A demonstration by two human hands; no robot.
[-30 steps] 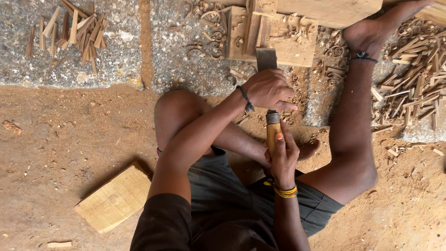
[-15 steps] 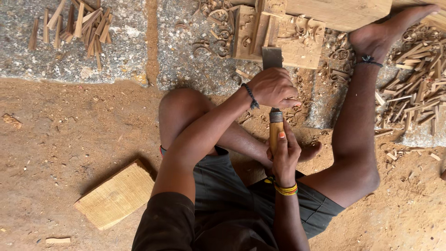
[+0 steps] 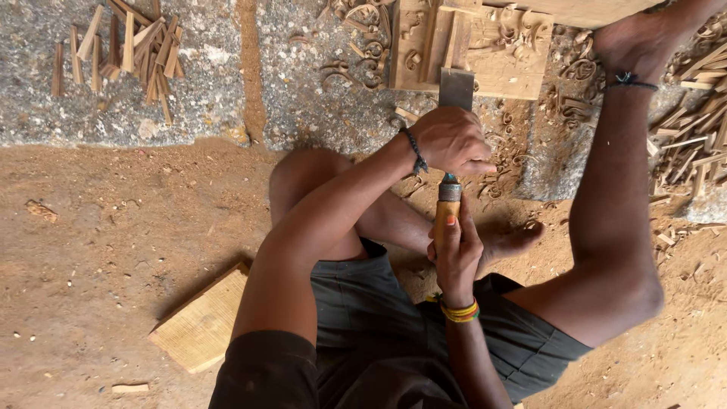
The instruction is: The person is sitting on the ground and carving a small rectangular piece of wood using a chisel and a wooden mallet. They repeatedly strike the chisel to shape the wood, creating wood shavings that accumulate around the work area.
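Right hand (image 3: 457, 254) closed around wooden chisel (image 3: 450, 151) handle, near the lap. Left hand (image 3: 452, 141) wrapped shut over the metal shank farther forward, steering the wide blade onto the carved block (image 3: 492, 68). Judged rigid, moderately heavy, sharp at the edge: grip at handle and shank only, clear of the blade. Shavings (image 3: 363, 38) beyond on stone.

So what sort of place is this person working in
Most likely an informal woodcarving workshop at ground level. The person sits on bare dirt ground, both hands on a chisel set against a carved wooden panel, with curled shavings and wood offcuts scattered on the stone slab.
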